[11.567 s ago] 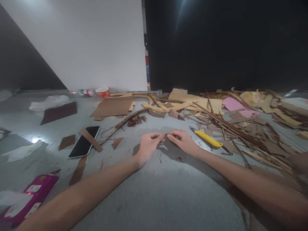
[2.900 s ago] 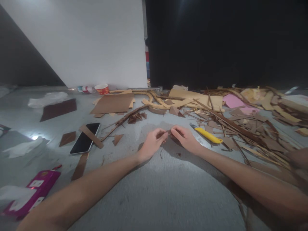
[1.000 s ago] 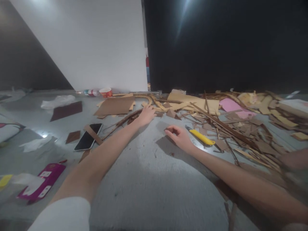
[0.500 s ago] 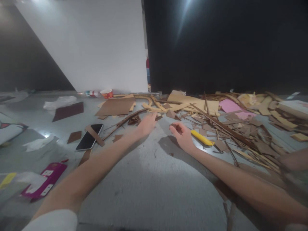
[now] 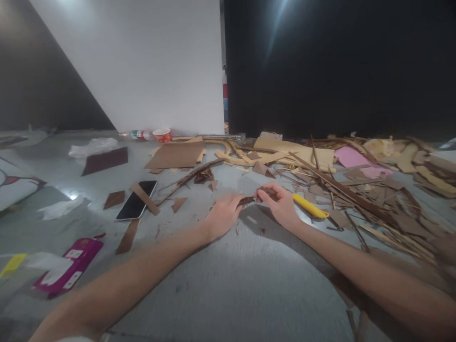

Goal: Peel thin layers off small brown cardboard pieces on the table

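My left hand (image 5: 224, 216) is closed, its fingertips pinching a small dark brown strip (image 5: 247, 200) just above the grey surface. Opposite it, my right hand (image 5: 280, 205) has thumb and fingers pressed together at the strip's other end, with the fingertips partly hiding it. A yellow-handled cutter (image 5: 310, 206) lies right beside my right hand. Beyond the hands are brown paper or leather scraps (image 5: 261, 168) and a braided brown strand (image 5: 195, 173).
On the left lie a phone (image 5: 133, 206) with a brown strip across it, a purple case (image 5: 73, 266) and a dark brown sheet (image 5: 106, 160). Brown offcuts (image 5: 359, 199) and a pink sheet (image 5: 356, 159) spread over the right. A red cup (image 5: 162, 135) stands by the white panel (image 5: 149, 66).
My left hand has come back from the scraps toward me and now meets my right hand, with the dark strip between them. The view has shifted slightly.
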